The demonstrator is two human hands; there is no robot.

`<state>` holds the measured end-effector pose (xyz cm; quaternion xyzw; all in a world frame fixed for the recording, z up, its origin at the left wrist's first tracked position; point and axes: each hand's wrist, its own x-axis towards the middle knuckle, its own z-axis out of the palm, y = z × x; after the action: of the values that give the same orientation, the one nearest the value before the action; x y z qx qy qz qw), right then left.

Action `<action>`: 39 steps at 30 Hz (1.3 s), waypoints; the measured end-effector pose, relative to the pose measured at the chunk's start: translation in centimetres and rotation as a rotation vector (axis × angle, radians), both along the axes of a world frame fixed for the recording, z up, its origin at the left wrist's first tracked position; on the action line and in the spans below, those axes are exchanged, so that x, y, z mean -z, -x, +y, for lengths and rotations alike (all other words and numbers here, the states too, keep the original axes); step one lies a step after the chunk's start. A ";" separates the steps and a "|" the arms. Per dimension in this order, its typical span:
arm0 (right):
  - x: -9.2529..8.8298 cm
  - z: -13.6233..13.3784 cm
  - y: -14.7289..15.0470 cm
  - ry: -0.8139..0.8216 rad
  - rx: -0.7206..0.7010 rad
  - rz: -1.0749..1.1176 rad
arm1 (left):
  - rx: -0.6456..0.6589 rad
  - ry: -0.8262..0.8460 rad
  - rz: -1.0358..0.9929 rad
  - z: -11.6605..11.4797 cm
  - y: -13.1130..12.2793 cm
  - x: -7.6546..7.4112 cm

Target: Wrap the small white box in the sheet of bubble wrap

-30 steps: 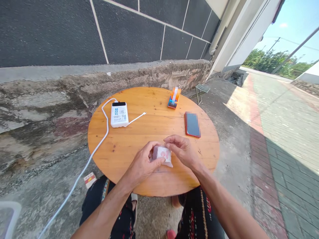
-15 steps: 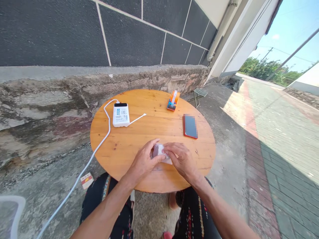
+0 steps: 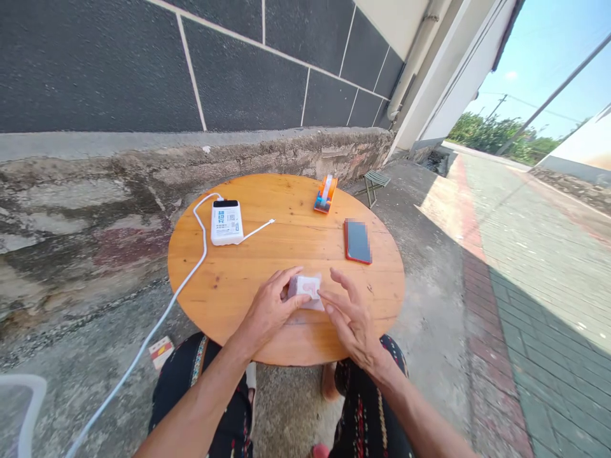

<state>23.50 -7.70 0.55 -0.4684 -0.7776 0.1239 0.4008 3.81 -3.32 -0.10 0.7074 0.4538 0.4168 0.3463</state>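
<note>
A small whitish box (image 3: pixel 308 287) with a pinkish mark on top sits at the near part of the round wooden table (image 3: pixel 267 261). Clear, thin wrap seems to surround it and spreads a little at its right side. My left hand (image 3: pixel 274 302) grips the box from the left, thumb in front and fingers behind. At the box's right edge is my right hand (image 3: pixel 351 315), its fingers spread and a fingertip close to the wrap; whether it touches I cannot tell.
A white power bank (image 3: pixel 227 222) with a white cable (image 3: pixel 186 277) lies at the left. Toward the back stands an orange tape dispenser (image 3: pixel 326 194); a red-edged phone (image 3: pixel 358 242) lies at the right. A folding stool (image 3: pixel 375 182) stands beyond the table, near the wall.
My right hand has drawn back to the right off the box and its fingers have spread, baring the box's top. My left hand keeps its hold. The whole view has shifted slightly.
</note>
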 end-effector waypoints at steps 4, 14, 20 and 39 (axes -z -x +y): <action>0.2 1.2 -1.7 0.133 -0.002 0.175 | -0.012 0.032 0.012 0.0 0.0 0.2; 2.7 3.2 0.2 0.168 -0.079 0.146 | -0.046 0.008 0.096 -0.3 0.0 0.1; 2.8 3.5 0.6 0.124 -0.022 0.105 | -0.081 0.009 0.080 -0.2 -0.4 0.0; 2.8 3.4 -0.1 0.292 -0.052 0.253 | 0.028 0.047 0.140 -0.3 1.6 -0.1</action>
<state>23.56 -4.33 -2.22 -0.4818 -0.7067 0.3035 0.4199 2.17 -3.58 0.04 0.7327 0.4768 0.3506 0.3359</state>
